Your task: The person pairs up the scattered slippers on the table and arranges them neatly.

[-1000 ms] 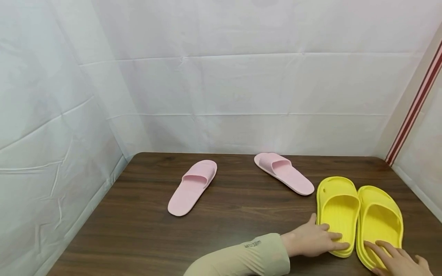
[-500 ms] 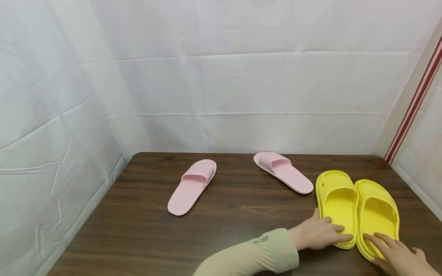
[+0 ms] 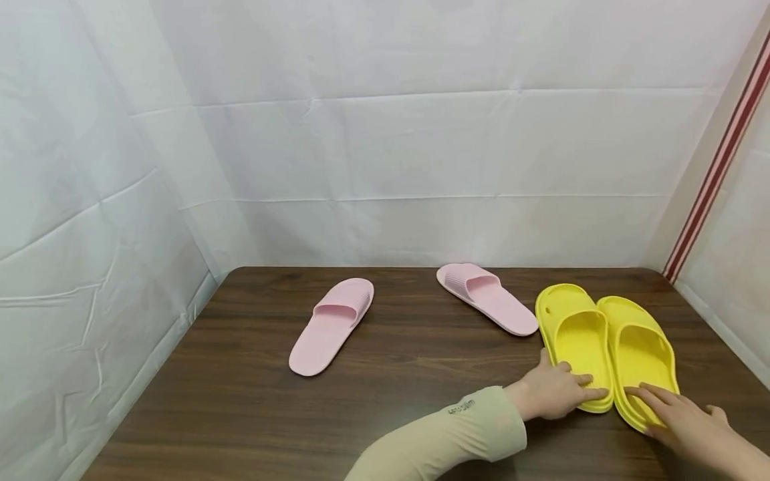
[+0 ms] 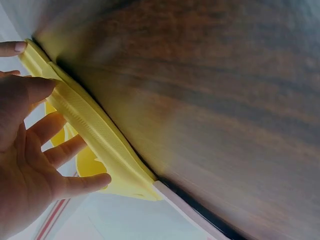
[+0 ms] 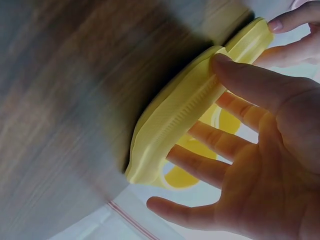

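Observation:
Two yellow slippers stand side by side at the right of the table, toes away from me. On the left yellow slipper (image 3: 564, 302), my left hand (image 3: 550, 391) grips the heel end, with fingers over the footbed. The right yellow slipper (image 3: 629, 314) is held the same way by my right hand (image 3: 686, 421). In the right wrist view, that thumb lies against the outside of the heel while several fingers reach inside. The left wrist view has the left hand's thumb (image 4: 40, 90) on the slipper's edge and its other fingers spread.
One pink slipper (image 3: 315, 344) lies left of centre on the dark wood table (image 3: 240, 401). The other pink slipper (image 3: 505, 310) lies angled near the back, its heel close to the left yellow slipper. White sheeting (image 3: 421, 147) hangs behind and along the sides.
Both hands and the yellow slippers have moved together away from me and slightly left. The pink slippers stay where they were; the view has shifted slightly.

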`<control>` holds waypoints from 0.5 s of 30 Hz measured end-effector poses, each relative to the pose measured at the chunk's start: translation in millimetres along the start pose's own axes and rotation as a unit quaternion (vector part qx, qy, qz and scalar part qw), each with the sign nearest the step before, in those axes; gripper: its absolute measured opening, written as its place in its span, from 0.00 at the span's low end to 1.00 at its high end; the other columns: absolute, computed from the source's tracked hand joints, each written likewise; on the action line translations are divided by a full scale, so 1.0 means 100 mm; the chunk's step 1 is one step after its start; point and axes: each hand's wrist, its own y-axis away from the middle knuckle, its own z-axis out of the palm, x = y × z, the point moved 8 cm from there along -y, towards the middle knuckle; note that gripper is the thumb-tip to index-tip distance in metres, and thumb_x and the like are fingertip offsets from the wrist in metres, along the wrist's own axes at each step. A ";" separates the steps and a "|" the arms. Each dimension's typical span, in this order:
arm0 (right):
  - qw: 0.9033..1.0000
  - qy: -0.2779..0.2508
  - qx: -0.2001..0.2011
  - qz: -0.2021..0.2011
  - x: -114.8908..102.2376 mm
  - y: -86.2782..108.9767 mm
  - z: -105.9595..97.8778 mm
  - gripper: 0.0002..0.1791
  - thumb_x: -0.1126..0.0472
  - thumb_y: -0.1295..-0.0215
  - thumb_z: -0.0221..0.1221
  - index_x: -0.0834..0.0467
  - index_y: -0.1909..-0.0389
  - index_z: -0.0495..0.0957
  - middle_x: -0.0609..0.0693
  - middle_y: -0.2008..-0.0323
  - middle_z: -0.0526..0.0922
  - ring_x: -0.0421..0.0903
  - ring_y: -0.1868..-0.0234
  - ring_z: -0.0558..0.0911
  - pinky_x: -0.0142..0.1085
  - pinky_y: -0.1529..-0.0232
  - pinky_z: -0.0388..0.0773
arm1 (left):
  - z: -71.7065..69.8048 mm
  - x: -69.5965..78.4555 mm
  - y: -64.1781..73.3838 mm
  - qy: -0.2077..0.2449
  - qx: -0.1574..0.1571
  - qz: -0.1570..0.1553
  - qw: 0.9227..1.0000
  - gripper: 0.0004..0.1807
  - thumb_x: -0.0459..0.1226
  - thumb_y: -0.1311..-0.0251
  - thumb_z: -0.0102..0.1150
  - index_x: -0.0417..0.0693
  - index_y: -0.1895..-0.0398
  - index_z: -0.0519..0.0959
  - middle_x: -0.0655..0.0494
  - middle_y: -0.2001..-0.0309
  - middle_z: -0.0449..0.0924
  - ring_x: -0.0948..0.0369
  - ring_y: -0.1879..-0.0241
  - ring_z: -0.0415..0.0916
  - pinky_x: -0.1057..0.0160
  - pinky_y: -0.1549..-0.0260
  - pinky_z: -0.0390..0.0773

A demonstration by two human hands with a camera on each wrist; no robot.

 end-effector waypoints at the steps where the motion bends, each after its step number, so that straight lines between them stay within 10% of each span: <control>1: 1.000 -0.002 0.005 -0.002 0.01 -0.02 -0.02 0.31 0.49 0.52 0.61 0.54 0.45 0.68 0.58 0.48 0.73 0.59 0.58 0.77 0.67 0.71 0.64 | 0.00 -0.01 -0.01 -0.001 0.001 -0.002 1.000 0.25 0.48 0.33 0.35 0.85 0.37 0.48 0.81 0.36 0.54 0.69 0.41 0.60 0.50 0.41 0.57; 15: 0.999 -0.028 0.019 -0.033 0.03 -0.24 -0.15 0.28 0.56 0.50 0.61 0.51 0.46 0.66 0.58 0.48 0.74 0.59 0.57 0.77 0.66 0.73 0.64 | 0.01 -0.12 -0.05 0.014 0.001 -0.014 1.000 0.24 0.45 0.34 0.38 0.83 0.39 0.54 0.79 0.37 0.58 0.68 0.42 0.62 0.46 0.41 0.56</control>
